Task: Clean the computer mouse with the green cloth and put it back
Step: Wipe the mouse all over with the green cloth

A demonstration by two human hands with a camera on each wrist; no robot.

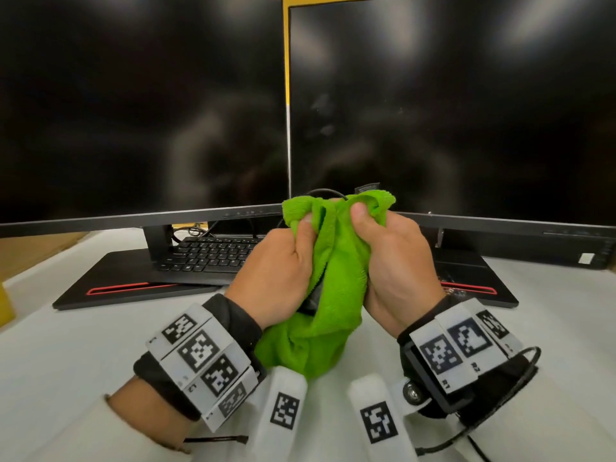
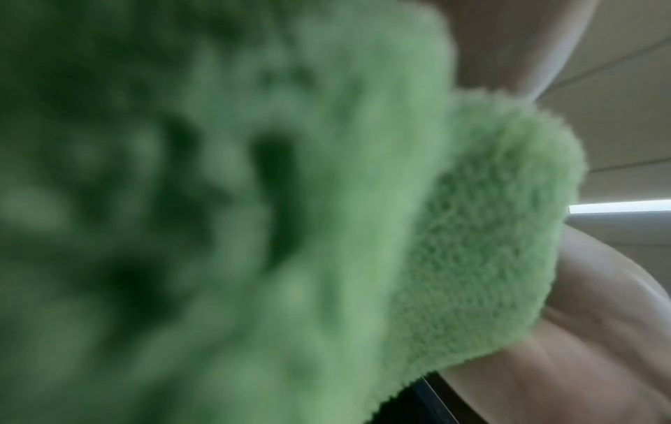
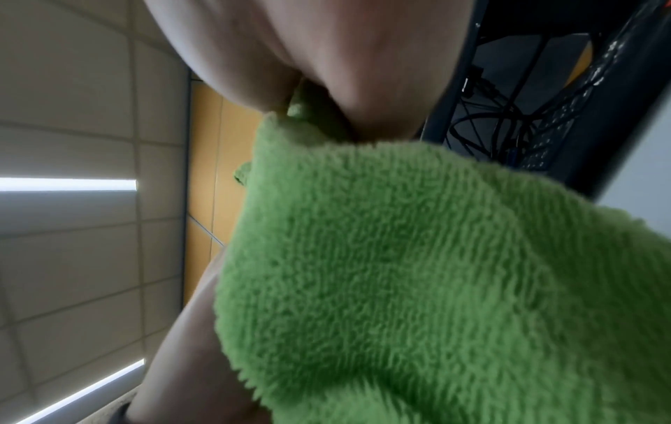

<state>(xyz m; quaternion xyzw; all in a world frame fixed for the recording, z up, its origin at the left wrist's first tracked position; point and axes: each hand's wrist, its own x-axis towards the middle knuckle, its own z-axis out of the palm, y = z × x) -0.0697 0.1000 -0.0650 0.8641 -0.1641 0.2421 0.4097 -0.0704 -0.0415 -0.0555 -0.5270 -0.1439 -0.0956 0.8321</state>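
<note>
Both hands hold the green cloth [image 1: 336, 261] bunched up above the desk, in front of the gap between the monitors. My left hand [image 1: 300, 235] grips its left side with the thumb pressed into the fabric. My right hand [image 1: 366, 225] grips the right side, thumb on top. The computer mouse [image 1: 311, 301] is wrapped inside; only a dark sliver shows by my left palm, and its black cable [image 1: 328, 192] loops out of the top. The cloth [image 2: 472, 229] fills the left wrist view, and the cloth [image 3: 417, 287] covers most of the right wrist view.
Two dark monitors [image 1: 143, 105] [image 1: 450, 105] stand close behind the hands. A black keyboard [image 1: 213, 253] lies under the left one on a black base with a red stripe [image 1: 133, 288]. The white desk [image 1: 66, 361] stretches out to the left and right.
</note>
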